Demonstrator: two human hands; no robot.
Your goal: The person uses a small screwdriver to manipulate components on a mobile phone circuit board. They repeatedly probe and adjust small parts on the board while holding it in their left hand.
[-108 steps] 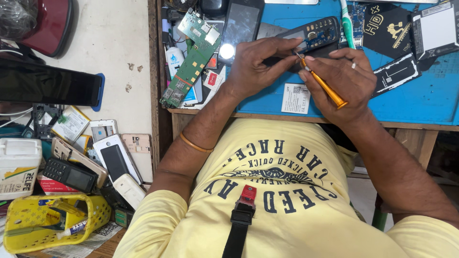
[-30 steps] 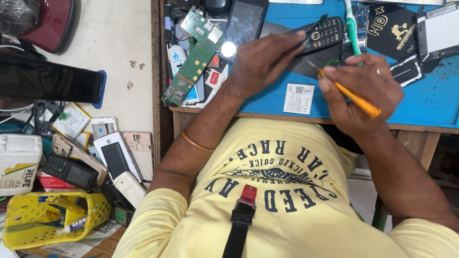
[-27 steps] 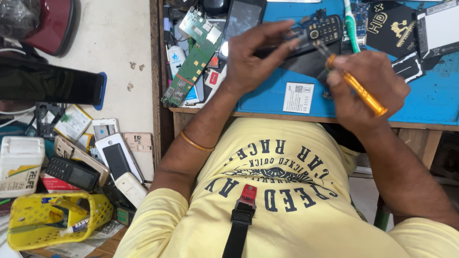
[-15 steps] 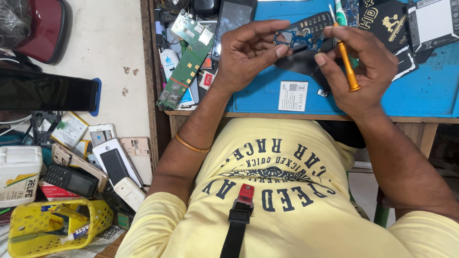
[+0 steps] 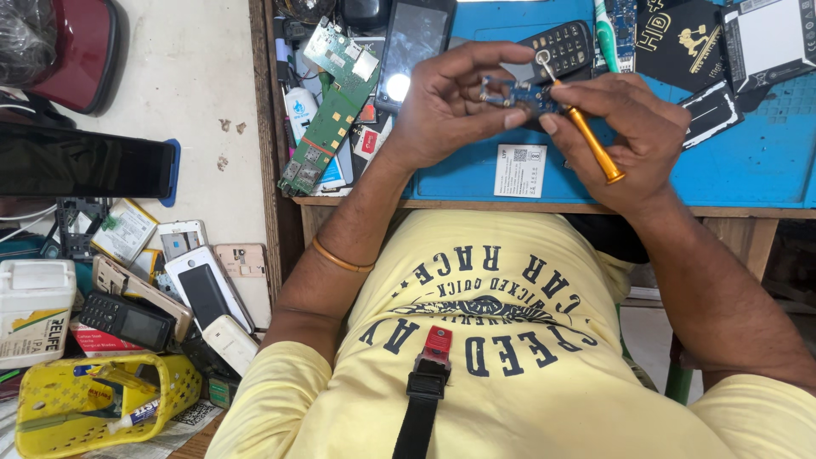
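Note:
My left hand [image 5: 446, 106] pinches a small blue circuit board [image 5: 518, 92] above the blue work mat [image 5: 748, 153]. My right hand [image 5: 633, 127] grips an orange-handled screwdriver [image 5: 591, 140] whose metal tip rests at the board's far edge. A black keypad phone shell [image 5: 565, 47] lies on the mat just beyond both hands. A small white label card [image 5: 520, 170] lies on the mat under my hands.
A green circuit board [image 5: 331, 110], a black smartphone [image 5: 412, 42] and small bottles crowd the bench's left end. Black battery packs [image 5: 680, 38] and a green toothbrush [image 5: 603, 34] lie at the far right. Old phones [image 5: 200, 289], a yellow basket [image 5: 76, 404] and a dark tablet [image 5: 85, 170] sit at left.
My left hand has lifted the blue board off the keypad phone, which now lies apart on the mat. My right hand has brought the screwdriver tip up to the board.

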